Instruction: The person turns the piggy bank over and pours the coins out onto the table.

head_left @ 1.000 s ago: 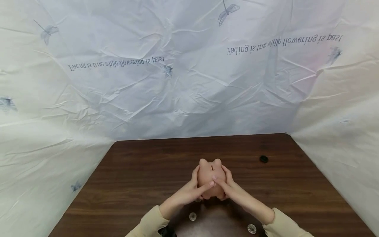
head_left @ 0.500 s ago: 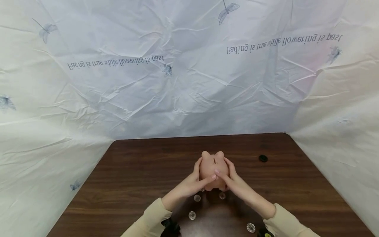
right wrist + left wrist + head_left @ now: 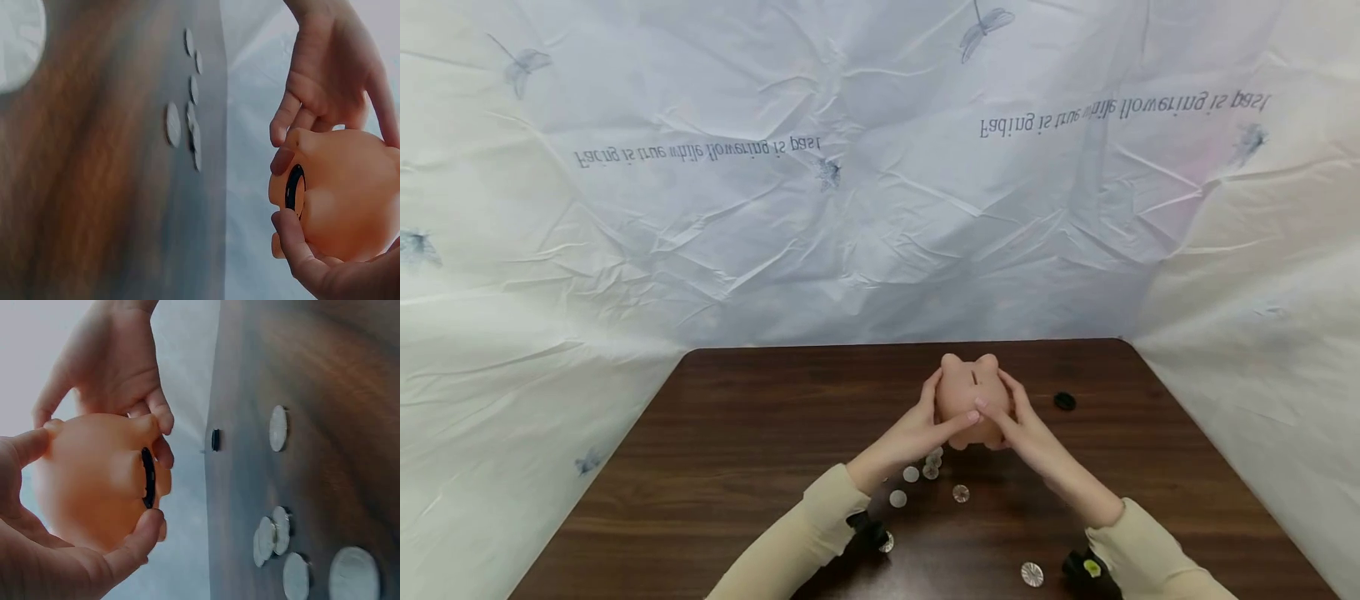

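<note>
A peach-coloured piggy bank [image 3: 958,392] is held above the table between both hands, its coin slot facing up. My left hand [image 3: 925,427] grips its left side and my right hand [image 3: 1028,432] its right side, thumbs meeting on its back. From below, the right wrist view shows a black ring [image 3: 295,189] on its underside, between the feet; the left wrist view shows that ring edge-on. Several coins lie on the table under and in front of the bank, among them one coin [image 3: 961,493] in the middle and another coin [image 3: 1032,574] near the right wrist.
A small round black piece [image 3: 1064,401] lies on the brown wooden table [image 3: 760,433], right of the bank. White printed sheeting [image 3: 880,250] hangs behind the table and along both sides. Black wrist cameras [image 3: 867,530] sit below the sleeves.
Both hands have carried the piggy bank away from the body and to the right. More coins show on the table where the bank and hands were. The black piece has stayed put.
</note>
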`<state>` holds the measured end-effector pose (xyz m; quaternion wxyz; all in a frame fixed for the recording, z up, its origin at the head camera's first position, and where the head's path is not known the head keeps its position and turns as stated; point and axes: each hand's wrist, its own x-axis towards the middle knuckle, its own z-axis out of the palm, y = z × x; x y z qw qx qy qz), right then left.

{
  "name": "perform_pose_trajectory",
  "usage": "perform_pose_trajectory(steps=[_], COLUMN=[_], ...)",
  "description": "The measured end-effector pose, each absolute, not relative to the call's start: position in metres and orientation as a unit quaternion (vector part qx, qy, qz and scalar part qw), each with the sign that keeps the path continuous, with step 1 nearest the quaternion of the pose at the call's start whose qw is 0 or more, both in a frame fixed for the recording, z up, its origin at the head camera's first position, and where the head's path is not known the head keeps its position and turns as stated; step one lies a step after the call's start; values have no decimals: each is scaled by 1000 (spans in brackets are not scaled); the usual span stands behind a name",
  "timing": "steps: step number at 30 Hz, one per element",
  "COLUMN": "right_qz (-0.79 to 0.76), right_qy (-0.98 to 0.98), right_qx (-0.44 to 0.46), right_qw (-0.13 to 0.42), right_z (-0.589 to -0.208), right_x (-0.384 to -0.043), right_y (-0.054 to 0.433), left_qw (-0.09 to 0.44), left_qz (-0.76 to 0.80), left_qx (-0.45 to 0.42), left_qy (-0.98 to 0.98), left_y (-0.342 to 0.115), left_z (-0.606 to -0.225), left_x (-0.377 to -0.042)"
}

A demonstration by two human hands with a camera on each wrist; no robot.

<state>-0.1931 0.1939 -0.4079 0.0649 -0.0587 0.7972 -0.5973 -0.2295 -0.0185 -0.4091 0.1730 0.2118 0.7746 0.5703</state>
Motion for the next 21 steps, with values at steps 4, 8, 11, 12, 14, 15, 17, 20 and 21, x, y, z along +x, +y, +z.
perform_pose_trajectory(steps=[4,8,11,12,14,15,17,20,21], right_qz=[-590,-576,-571,-570,-571,-572,-575,-578,-578], right_qy=[804,815,819,819,819,818,816,815,815], right_qx=[-57,-56,-48,-46,-44,-43,-43,-35,-30], right_qw=[52,41,35,34,33,33,33,38,40], right_z=[-402,-398,-396,-396,-396,-396,-396,-399,-400], right_x=[-196,-198,-201,-203,-205,-206,-209,-213,-214], right_y=[207,217,224,226,230,231,235,240,242], left_qw=[183,178,174,173,178,182,194,214,220], left_qz=[588,592,586,583,584,585,593,605,606], left_qx=[211,226,232,233,230,231,231,235,236], left_qy=[759,753,757,759,758,755,747,730,727], left_y=[-4,7,15,17,21,23,27,33,34], left_z=[-405,-402,-401,-402,-402,-403,-405,-409,-410], left_x=[-237,-245,-252,-254,-258,-260,-264,-271,-274])
